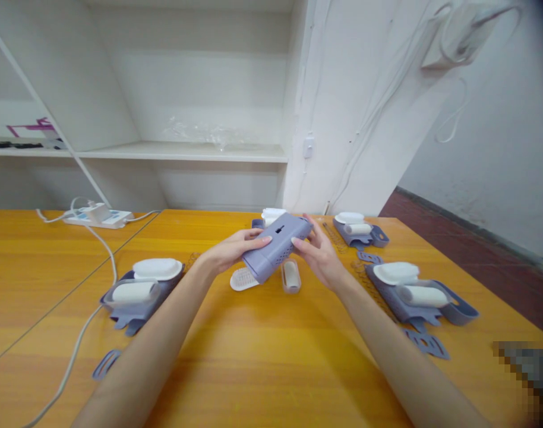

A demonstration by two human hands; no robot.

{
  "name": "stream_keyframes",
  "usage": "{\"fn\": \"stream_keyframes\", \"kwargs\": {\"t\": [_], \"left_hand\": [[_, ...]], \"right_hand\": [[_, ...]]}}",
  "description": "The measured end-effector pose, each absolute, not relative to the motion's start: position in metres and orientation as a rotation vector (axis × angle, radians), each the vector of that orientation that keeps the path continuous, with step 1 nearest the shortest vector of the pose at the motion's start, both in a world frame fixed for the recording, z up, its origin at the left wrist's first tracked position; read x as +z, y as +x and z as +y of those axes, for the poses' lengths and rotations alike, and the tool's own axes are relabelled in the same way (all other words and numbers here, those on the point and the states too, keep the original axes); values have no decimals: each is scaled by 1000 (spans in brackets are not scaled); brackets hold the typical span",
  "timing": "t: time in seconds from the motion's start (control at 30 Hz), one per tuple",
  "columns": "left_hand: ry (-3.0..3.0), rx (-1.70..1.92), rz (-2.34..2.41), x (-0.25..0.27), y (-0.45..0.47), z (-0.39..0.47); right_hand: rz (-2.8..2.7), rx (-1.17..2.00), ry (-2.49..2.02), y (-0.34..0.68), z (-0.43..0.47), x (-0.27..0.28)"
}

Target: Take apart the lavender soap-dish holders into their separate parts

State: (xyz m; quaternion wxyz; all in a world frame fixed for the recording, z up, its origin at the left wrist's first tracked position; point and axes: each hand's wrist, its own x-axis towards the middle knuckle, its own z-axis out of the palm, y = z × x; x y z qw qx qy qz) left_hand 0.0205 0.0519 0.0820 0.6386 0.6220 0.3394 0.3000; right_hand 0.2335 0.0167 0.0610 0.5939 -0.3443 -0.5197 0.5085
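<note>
Between my two hands, raised a little above the table, is a purple-grey plastic housing (278, 241), tilted, with a dark slot on its face and small holes along one side. My left hand (236, 246) grips its left side with the thumb on the face. At the right end, my right hand (316, 249) holds it with thumb and fingers. Just below lie a white perforated oval piece (243, 279) and a clear case with a white roll (291, 276). Behind the housing, partly hidden, sits another white part (272, 215).
Sets of purple-grey parts with white rolls stand at the left (142, 291), right (414, 291) and back right (358, 229). Flat purple-grey plates (425, 343) and thin coiled wires lie nearby. A power strip (100, 215) trails a white cable across the table's left side. White shelving (186, 151) stands behind.
</note>
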Motion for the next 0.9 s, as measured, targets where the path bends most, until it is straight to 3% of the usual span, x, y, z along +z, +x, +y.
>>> {"fn": "stream_keyframes", "kwargs": {"t": [0.1,0.3,0.5,0.9], "left_hand": [[1271,739,751,80,35,54],[977,1203,755,69,68,62],[953,1209,662,72,73,54],[1054,1225,646,79,69,47]], "right_hand": [[-1124,1185,-905,225,19,56],[-1321,1269,-1028,208,14,47],[-1169,1457,-938,207,11,44],[-1158,1493,-892,213,12,46]]}}
